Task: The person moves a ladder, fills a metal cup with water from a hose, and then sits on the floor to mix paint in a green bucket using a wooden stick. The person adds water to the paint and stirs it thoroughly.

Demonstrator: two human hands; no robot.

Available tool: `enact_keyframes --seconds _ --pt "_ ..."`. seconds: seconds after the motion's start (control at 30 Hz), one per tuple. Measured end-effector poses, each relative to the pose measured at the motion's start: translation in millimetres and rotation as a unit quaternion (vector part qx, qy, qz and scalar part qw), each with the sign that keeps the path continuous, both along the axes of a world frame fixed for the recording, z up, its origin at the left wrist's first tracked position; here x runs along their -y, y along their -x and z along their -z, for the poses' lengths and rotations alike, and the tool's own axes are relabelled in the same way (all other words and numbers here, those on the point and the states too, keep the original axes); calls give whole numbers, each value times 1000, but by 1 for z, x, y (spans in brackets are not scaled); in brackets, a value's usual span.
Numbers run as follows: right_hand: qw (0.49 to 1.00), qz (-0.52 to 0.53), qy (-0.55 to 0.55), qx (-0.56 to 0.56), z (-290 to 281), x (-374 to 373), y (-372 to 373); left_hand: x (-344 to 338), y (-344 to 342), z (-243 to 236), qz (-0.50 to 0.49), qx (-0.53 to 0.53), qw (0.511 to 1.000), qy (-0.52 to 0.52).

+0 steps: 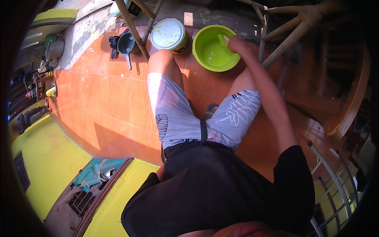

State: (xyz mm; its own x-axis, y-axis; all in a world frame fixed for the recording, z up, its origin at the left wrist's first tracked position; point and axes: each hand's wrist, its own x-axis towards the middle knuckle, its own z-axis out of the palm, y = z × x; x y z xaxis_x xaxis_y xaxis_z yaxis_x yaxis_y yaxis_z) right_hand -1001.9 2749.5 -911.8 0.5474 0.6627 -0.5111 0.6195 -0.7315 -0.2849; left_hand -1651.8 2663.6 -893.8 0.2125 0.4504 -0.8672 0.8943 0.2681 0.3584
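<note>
At the far middle, my right hand (236, 44) is closed around the handle of a paintbrush (222, 40), its head coated in lime green. The brush is at the right inner side of a lime-green basin (205, 66). Some pale liquid with white flecks or glints shows in the bottom of the basin; I cannot make out what it is. Only a bit of my left arm shows beside my black shirt, and its hand is hidden.
Left of the basin stands a lidded paint bucket (167, 33). Farther left are a grey dipper (126, 43) with a handle and a pair of dark sandals (113, 46). Bamboo poles (294, 29) rise close by my right arm. A wooden chair (347, 102) and metal rails (333, 173) stand right.
</note>
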Motion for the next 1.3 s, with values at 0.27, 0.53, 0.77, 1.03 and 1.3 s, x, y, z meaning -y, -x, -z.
enact_keyframes --seconds 0.27,0.53,0.77,1.03,1.3 --pt "999 -15 52 -1 -20 7 9 -6 -1 -5 19 7 999 27" --pt "999 18 36 -28 5 -7 21 -11 -12 -13 25 13 998 54" --pt "998 -7 53 -23 39 -18 29 -6 -7 -3 19 22 997 67" --pt "996 -33 83 21 65 -28 30 -10 2 10 8 16 996 88" --pt "995 -45 85 9 67 -30 51 -19 8 20 20 26 994 103"
